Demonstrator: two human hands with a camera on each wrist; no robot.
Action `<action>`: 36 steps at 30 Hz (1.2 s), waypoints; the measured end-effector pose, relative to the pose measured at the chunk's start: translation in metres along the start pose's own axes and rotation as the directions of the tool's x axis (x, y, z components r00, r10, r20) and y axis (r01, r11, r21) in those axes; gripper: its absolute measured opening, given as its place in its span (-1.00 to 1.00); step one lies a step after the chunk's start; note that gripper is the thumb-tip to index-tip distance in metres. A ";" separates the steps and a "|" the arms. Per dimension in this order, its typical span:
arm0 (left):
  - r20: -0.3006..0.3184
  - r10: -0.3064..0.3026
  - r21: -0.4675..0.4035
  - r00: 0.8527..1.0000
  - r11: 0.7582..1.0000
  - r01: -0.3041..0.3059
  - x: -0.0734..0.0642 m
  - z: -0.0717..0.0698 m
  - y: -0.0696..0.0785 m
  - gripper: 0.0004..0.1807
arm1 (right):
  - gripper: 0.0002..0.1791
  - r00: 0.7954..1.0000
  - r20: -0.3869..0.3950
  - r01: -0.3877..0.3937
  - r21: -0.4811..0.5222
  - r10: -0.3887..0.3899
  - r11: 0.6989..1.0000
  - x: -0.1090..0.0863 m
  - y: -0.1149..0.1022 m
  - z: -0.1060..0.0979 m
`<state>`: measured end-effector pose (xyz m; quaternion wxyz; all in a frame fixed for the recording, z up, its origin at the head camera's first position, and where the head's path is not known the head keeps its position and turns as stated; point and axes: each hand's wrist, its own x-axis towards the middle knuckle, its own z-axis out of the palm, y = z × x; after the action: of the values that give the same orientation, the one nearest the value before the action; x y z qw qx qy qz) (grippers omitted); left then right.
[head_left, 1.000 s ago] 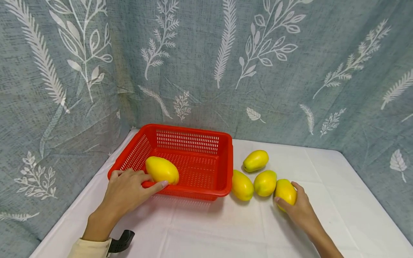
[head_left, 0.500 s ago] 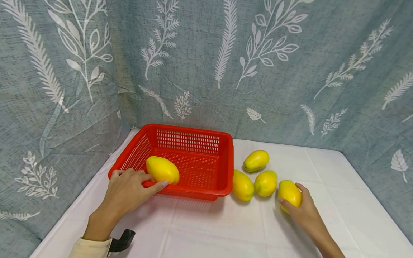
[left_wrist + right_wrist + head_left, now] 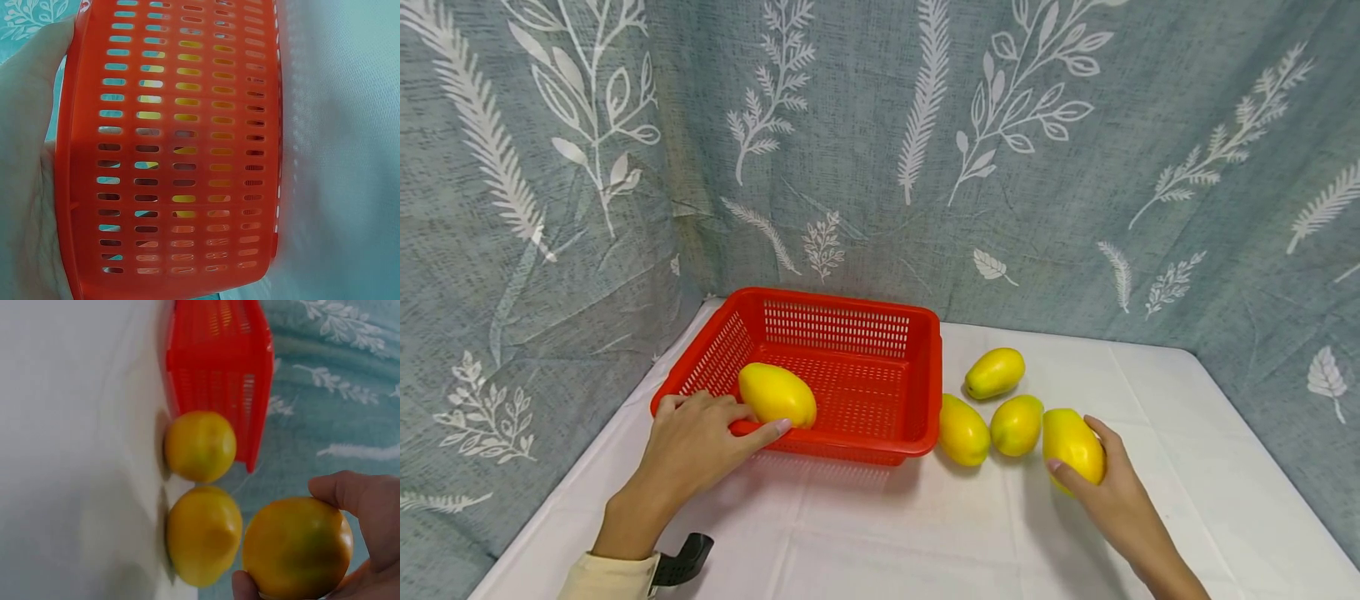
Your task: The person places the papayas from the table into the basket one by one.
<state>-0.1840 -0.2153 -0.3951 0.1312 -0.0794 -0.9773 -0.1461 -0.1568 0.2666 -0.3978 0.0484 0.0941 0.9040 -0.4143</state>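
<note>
In the head view my left hand [image 3: 696,446] grips the near left rim of a red plastic basket [image 3: 921,383], its thumb lying along the rim. A yellow mango [image 3: 775,395] lies inside the basket by that thumb. On the right, my right hand [image 3: 1112,496] holds another yellow mango [image 3: 1073,442], thumb on the near side and fingers round the far side. The right wrist view shows this held mango [image 3: 297,547] raised off the white cloth. In the left wrist view, the basket's slotted wall [image 3: 206,162] hides most of the mango behind it.
Between basket and right hand, two mangoes [image 3: 964,431] [image 3: 1017,426] lie side by side, the first close against the basket's right wall. A third mango [image 3: 995,373] lies behind them. White cloth [image 3: 880,533] covers the table, and a grey-green leaf-patterned curtain [image 3: 865,150] stands behind.
My right hand has lifted its mango from the cloth, shifting first slightly right, then up. The left hand and basket have stayed in place.
</note>
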 end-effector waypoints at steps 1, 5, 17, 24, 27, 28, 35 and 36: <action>0.000 -0.001 0.000 1.000 1.000 0.001 0.000 0.000 0.000 -0.35 | 0.16 1.000 -0.003 0.012 0.007 -0.012 1.000 -0.003 -0.002 0.000; 0.000 -0.003 -0.002 1.000 1.000 0.003 -0.001 0.001 -0.001 -0.36 | 0.14 0.999 -0.007 0.041 0.023 -0.041 0.999 -0.014 -0.013 0.001; 0.000 -0.002 0.000 1.000 1.000 0.002 0.000 0.002 -0.002 -0.34 | 0.04 0.991 -0.012 0.137 0.048 -0.137 0.989 -0.036 -0.031 0.009; 0.000 -0.002 -0.004 1.000 1.000 0.002 0.000 0.003 -0.002 -0.33 | -0.05 0.979 -0.026 0.204 0.084 -0.203 0.975 -0.046 -0.040 0.017; 0.001 -0.002 -0.007 1.000 1.000 0.002 0.000 0.002 -0.001 -0.34 | -0.07 0.975 -0.019 0.224 0.113 -0.223 0.968 -0.049 -0.045 0.020; 0.002 -0.002 -0.009 1.000 1.000 0.002 0.001 0.002 0.000 -0.33 | -0.07 0.973 -0.017 0.230 0.119 -0.230 0.966 -0.049 -0.047 0.022; 0.004 -0.006 -0.005 1.000 1.000 0.006 0.001 0.000 0.001 -0.33 | -0.10 0.966 0.014 0.253 0.167 -0.259 0.953 -0.051 -0.067 0.034; 0.004 -0.006 -0.004 1.000 1.000 0.006 0.000 -0.001 0.001 -0.33 | -0.10 0.966 0.024 0.251 0.181 -0.259 0.951 -0.051 -0.070 0.036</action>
<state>-0.1840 -0.2148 -0.3943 0.1285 -0.0770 -0.9775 -0.1482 -0.1217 0.1882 -0.3613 0.0075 -0.0292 0.8669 -0.4976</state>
